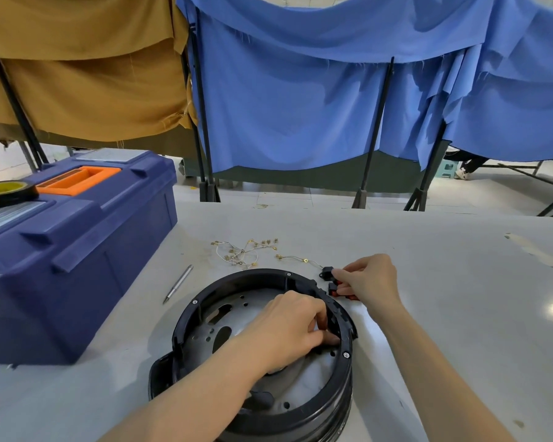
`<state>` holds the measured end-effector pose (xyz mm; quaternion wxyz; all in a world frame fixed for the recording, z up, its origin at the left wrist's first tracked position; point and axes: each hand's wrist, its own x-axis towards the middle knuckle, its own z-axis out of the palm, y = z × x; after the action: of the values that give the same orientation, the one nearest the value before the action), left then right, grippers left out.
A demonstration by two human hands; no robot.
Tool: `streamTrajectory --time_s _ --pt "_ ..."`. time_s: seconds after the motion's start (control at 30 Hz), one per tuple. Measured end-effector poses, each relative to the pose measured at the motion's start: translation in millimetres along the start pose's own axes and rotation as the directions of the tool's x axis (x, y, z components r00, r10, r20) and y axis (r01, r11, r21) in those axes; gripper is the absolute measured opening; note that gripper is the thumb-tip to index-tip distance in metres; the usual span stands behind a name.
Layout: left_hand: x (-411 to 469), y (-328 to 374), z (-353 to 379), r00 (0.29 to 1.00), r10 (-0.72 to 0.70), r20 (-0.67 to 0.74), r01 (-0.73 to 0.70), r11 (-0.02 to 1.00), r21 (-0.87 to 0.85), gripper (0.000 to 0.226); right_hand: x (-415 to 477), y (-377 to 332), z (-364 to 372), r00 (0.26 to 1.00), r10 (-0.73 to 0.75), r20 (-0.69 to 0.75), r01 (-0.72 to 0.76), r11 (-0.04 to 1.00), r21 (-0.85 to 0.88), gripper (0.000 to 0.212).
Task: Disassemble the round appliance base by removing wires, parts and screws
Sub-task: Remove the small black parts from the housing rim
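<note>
Reaching into the round black base [186, 317] at the near middle of the counter [460, 282], the left grip [284, 330] pinches its inner right wall; the right grip [369, 279] pinches black-and-red switches [332, 289] just outside it.

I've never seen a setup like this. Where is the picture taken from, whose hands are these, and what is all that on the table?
There is no machine here. A person works with bare hands, and the single picture comes from a camera worn on their head, looking forward and down. The left hand reaches inside the black round base, its fingers gripping the inner wall. The right hand pinches small black-and-red parts just outside the rim. On the grey table lie loose wires, a slim metal tool and a blue toolbox with a tape roll on top.
</note>
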<state>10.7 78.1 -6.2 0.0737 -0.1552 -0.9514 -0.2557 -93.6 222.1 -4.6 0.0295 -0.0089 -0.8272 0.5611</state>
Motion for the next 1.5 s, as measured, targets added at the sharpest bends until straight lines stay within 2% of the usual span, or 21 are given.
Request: streamTrajectory --time_s 0.23,0.4,0.57,0.7,0.83,0.9,0.97,1.03,1.1,1.2,1.33,1.43,1.5 --pt "1.1 -1.0 1.0 1.0 0.005 -0.004 -0.005 1.0 0.005 0.013 2.3 -1.2 14.8 0.995 -0.098 -0.022 0.089 0.962 -0.259 0.022" --pt "1.2 -0.4 0.4 1.0 0.011 -0.002 -0.011 1.0 0.014 0.013 1.1 -4.0 11.4 0.995 -0.095 -0.032 0.073 0.904 -0.422 0.031" --pt "1.1 -0.3 0.8 1.0 0.014 -0.002 -0.014 1.0 0.019 0.012 -1.2 -4.3 11.1 0.995 -0.089 -0.048 0.051 0.851 -0.523 0.029" --pt "0.8 -1.0 0.9 1.0 0.015 -0.006 -0.015 1.0 0.026 0.011 -2.4 -2.3 5.1 0.986 -0.12 -0.112 0.055 0.884 -0.464 0.023" --pt "1.1 -2.5 1.4 1.0 0.004 -0.002 -0.004 0.999 0.032 0.007 -11.9 -2.7 -11.2 0.971 -0.183 -0.154 0.116 0.924 -0.365 0.028" --pt "0.7 -2.7 0.6 1.0 -0.004 0.002 0.003 0.999 0.042 0.007 -21.8 -3.1 -20.7 0.978 -0.191 -0.084 0.157 0.94 -0.304 0.035" --pt "0.4 -2.8 -1.5 1.0 -0.012 0.006 0.012 0.999 0.039 0.006 -35.4 -5.6 -29.4 0.984 -0.154 0.086 0.168 0.967 -0.194 0.04" --pt "0.0 -3.2 -4.9 0.999 -0.033 0.002 0.033 0.999 0.021 0.003 -48.9 -8.6 -36.4 0.961 -0.119 0.25 0.147 0.984 -0.099 0.039" --pt "-0.6 -1.7 -8.8 0.998 -0.054 -0.009 0.054 0.998 -0.013 0.005 -59.0 -9.6 -41.7 0.942 -0.111 0.316 0.148 0.985 -0.094 0.033" --pt "-2.0 4.5 -14.3 0.996 -0.085 0.032 0.086 0.996 -0.031 0.012 -68.7 -6.6 -43.6 0.936 -0.112 0.335 0.182 0.966 -0.185 0.027" --pt "-10.4 10.1 -18.1 0.982 -0.114 0.149 0.122 0.991 -0.047 0.021 -79.8 -2.2 -36.6 0.933 -0.086 0.349 0.092 0.996 0.001 0.02" --pt "-25.7 21.8 -19.3 0.982 -0.133 0.134 0.145 0.986 -0.082 0.045 -87.4 -2.2 -35.0 0.946 -0.063 0.319 0.034 0.995 0.097 0.017" --pt "-37.6 36.8 -18.9 0.977 -0.179 0.114 0.191 0.976 -0.101 0.052 -92.0 -1.6 -33.6 0.961 -0.044 0.273 0.007 0.991 0.135 0.016"
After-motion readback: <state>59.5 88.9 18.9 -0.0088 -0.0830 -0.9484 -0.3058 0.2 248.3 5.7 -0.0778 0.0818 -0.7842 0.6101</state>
